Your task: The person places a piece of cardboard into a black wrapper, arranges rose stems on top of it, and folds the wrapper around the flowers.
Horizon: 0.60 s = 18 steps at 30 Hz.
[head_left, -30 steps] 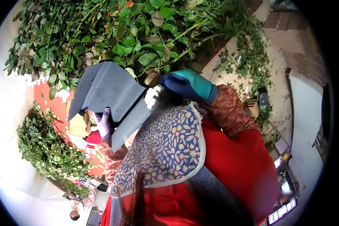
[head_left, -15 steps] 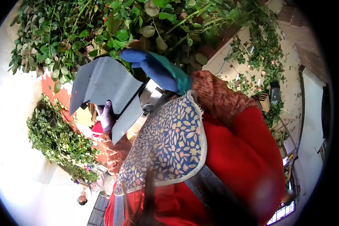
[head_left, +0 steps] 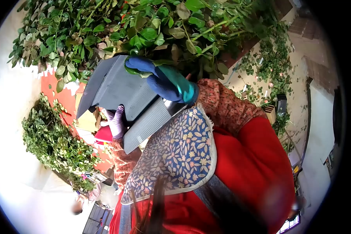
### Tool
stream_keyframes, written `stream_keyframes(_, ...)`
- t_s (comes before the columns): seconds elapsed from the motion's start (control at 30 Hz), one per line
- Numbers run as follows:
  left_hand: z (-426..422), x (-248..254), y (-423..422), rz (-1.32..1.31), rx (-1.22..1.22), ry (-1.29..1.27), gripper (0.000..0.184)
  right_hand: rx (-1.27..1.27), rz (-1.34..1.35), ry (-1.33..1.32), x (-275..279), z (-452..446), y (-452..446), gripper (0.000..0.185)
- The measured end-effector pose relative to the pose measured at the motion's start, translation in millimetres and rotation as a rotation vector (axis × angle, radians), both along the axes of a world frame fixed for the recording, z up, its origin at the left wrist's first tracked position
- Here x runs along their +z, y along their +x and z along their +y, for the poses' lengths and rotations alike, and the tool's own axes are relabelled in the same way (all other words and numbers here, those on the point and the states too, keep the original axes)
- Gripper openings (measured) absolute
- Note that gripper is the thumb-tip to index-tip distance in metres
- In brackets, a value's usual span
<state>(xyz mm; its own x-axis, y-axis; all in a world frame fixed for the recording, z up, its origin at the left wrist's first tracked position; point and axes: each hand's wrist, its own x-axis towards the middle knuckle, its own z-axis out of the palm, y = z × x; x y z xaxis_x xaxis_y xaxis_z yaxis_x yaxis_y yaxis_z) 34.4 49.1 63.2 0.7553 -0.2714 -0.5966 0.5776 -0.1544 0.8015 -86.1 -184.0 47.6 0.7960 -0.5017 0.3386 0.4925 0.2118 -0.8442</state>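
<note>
A dark grey corrugated sheet [head_left: 121,87], creased into several panels, is tilted in front of my apron. My left hand [head_left: 116,121], in a pale purple glove, grips its lower left edge with the thumb over the ribbed face. My right hand [head_left: 165,80], in a blue and green glove, lies over the sheet's right side, fingers stretched to the left and a gap beside them showing green leaf. Whether its palm presses on the sheet is hidden. A shiny metal part [head_left: 174,107] shows below the right wrist.
Leafy cut stems [head_left: 144,31] are heaped just beyond the sheet. Another leafy pile [head_left: 54,140] lies on the red surface [head_left: 52,87] to the left. Leaves litter the floor [head_left: 257,72] at right, near a dark crate [head_left: 281,103]. Another person [head_left: 78,206] is at lower left.
My right hand has come down over the sheet's right side, covering part of it. The sheet and my left hand have shifted slightly right and down, and the metal part is mostly covered.
</note>
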Motion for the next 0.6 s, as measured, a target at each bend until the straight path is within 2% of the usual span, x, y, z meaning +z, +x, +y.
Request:
stream_keyframes(0.03, -1, 0, -4, -0.006, 0.001, -0.001, 0.074, 0.001, -0.006, -0.001, 0, -6, -8, 0.049)
stream_keyframes(0.1, -3, 3, -8, 0.001, -0.038, -0.034, 0.075, 0.194, 0.154, -0.011, 3, -16, -16, 0.069)
stream_keyframes(0.13, -4, 6, -11, 0.0, -0.038, -0.04, 0.075, 0.167, 0.168, 0.143, 10, -6, -16, 0.077)
stream_keyframes(0.17, -3, 4, -12, -0.006, -0.044, -0.053, 0.076, 0.132, 0.234, -0.025, 16, -9, -22, 0.075)
stream_keyframes(0.23, 7, -5, -13, -0.021, -0.081, -0.061, 0.078, 0.119, 0.317, 0.122, 36, -5, -28, 0.076)
stream_keyframes(0.27, 11, -8, -14, -0.03, -0.097, -0.07, 0.079, 0.114, 0.31, 0.11, 35, -1, -32, 0.076)
stream_keyframes(0.3, 11, -6, -15, -0.047, -0.109, -0.073, 0.081, 0.082, 0.337, 0.059, 30, 5, -35, 0.061)
stream_keyframes(0.37, 12, 0, -17, -0.035, -0.113, -0.067, 0.082, 0.052, 0.359, 0.002, 25, 9, -38, 0.053)
stream_keyframes(0.43, 9, -3, -17, -0.037, -0.132, -0.048, 0.082, 0.034, 0.278, -0.117, 25, -5, -37, 0.055)
stream_keyframes(0.5, -1, 7, -22, 0.006, -0.038, -0.068, 0.077, 0.038, 0.284, -0.139, 37, -7, -39, 0.056)
stream_keyframes(0.53, -1, 7, -24, 0.005, -0.031, -0.067, 0.077, 0.014, 0.354, -0.015, 45, -4, -39, 0.065)
stream_keyframes(0.57, -3, 7, -26, 0.002, -0.039, -0.073, 0.075, -0.01, 0.424, 0.11, 49, -5, -37, 0.082)
stream_keyframes(0.6, -8, 8, -26, -0.003, -0.047, -0.079, 0.074, -0.017, 0.387, 0.103, 41, 0, -34, 0.08)
